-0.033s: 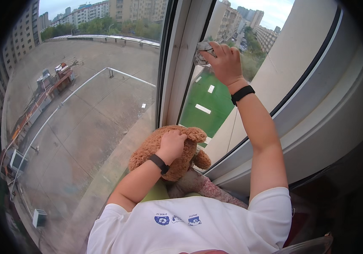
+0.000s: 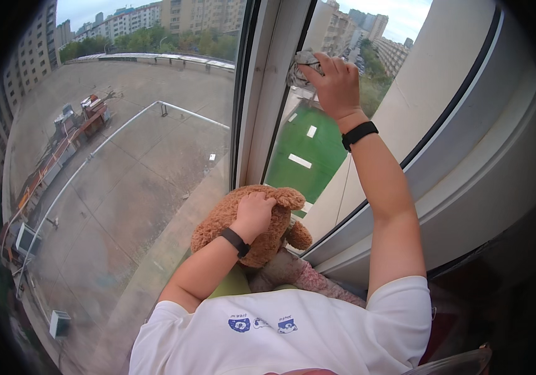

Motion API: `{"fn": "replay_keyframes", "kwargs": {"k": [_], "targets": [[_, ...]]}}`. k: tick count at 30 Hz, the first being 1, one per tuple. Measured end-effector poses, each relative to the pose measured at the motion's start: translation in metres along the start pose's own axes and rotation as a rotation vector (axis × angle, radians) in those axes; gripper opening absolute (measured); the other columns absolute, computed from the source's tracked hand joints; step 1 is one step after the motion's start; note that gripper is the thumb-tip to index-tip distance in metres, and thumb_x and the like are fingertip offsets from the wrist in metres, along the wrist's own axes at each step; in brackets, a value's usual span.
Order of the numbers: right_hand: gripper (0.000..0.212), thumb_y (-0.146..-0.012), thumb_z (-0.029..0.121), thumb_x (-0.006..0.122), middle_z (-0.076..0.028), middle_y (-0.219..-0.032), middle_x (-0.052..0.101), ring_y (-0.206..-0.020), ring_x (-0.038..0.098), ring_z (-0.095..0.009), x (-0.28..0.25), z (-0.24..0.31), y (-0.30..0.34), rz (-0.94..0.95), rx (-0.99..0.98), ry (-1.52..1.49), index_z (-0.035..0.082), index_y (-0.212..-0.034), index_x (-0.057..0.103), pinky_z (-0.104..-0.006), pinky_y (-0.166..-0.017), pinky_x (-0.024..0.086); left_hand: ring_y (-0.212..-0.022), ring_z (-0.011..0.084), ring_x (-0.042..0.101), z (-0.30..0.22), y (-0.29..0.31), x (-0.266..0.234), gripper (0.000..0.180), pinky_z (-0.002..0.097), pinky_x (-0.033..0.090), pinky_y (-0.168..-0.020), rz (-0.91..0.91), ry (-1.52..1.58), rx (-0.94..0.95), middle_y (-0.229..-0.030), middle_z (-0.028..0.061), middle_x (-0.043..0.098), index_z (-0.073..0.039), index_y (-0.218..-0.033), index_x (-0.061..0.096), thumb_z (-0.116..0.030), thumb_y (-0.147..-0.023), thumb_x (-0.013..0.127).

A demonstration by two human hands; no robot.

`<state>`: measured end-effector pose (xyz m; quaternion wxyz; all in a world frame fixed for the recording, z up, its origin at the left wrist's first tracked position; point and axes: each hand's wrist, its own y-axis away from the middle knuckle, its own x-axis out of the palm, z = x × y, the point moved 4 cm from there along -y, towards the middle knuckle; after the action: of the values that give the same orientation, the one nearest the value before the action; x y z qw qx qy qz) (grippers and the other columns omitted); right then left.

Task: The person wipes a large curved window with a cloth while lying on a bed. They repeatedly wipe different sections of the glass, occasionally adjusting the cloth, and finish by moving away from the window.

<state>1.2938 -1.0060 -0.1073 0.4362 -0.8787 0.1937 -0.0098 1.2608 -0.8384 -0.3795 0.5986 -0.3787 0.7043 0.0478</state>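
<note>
In my right hand (image 2: 339, 84) is a crumpled grey-white cloth (image 2: 304, 69), pinched between thumb and fingers. The cloth is against the right window pane (image 2: 318, 134), beside the white frame post (image 2: 267, 87). My left hand (image 2: 256, 212) is closed on top of a fluffy brown plush toy (image 2: 218, 219), its fingers curled into the fur; the fingertips are partly hidden. The toy leans by the foot of the post, in front of my lap.
A left glass pane (image 2: 130, 187) looks out over a grey flat roof with a white pipe. A curved white window frame (image 2: 468, 159) runs along my right. Patterned pinkish fabric (image 2: 318, 284) lies below the toy. Green ground and buildings show outside.
My right hand and the cloth have shifted slightly upward along the pane beside the post. My left hand and the plush toy stay in place.
</note>
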Motion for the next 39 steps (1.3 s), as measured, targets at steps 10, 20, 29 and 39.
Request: {"fn": "replay_keyframes", "kwargs": {"k": [10, 20, 29, 39], "targets": [[0.032, -0.096, 0.008, 0.058, -0.007, -0.114, 0.066, -0.102, 0.064, -0.020, 0.002, -0.018, 0.032, -0.263, 1.256, -1.697, 0.008, -0.128, 0.059, -0.0336, -0.086, 0.051, -0.097, 0.0318, 0.064, 0.004, -0.003, -0.001, 0.024, 0.0443, 0.053, -0.082, 0.039, 0.054, -0.023, -0.103, 0.0117, 0.064, -0.009, -0.102, 0.067, -0.020, -0.081, 0.064], [0.028, -0.097, 0.008, 0.057, -0.005, -0.115, 0.065, -0.104, 0.063, -0.019, -0.034, -0.026, 0.061, -0.267, 1.253, -2.022, 0.008, -0.125, 0.058, -0.0329, -0.088, 0.051, -0.134, 0.0388, 0.043, -0.019, 0.024, -0.018, 0.043, 0.0496, 0.036, -0.109, -0.045, 0.050, -0.010, -0.148, 0.0244, 0.042, -0.013, -0.123, 0.063, -0.025, -0.082, 0.067], [0.028, -0.078, 0.012, 0.065, -0.001, -0.118, 0.061, -0.105, 0.056, -0.021, -0.055, 0.004, 0.066, 0.125, 0.129, -0.178, 0.025, -0.101, 0.072, -0.0382, -0.087, 0.041, -0.131, 0.0365, 0.046, -0.026, 0.044, -0.044, 0.040, 0.0492, 0.037, -0.107, -0.156, 0.124, 0.012, -0.144, 0.0230, 0.046, -0.012, -0.120, 0.065, -0.024, -0.081, 0.066], [0.018, -0.079, 0.018, 0.059, 0.004, -0.119, 0.059, -0.105, 0.054, -0.017, -0.003, -0.036, -0.028, 0.331, -0.215, -0.098, 0.028, -0.091, 0.069, -0.0349, -0.087, 0.040, -0.123, 0.0395, 0.053, -0.041, -0.004, -0.131, 0.040, 0.0472, 0.043, -0.103, -0.162, 0.288, -0.034, -0.142, 0.0241, 0.048, -0.013, -0.118, 0.067, -0.024, -0.080, 0.070]]}}
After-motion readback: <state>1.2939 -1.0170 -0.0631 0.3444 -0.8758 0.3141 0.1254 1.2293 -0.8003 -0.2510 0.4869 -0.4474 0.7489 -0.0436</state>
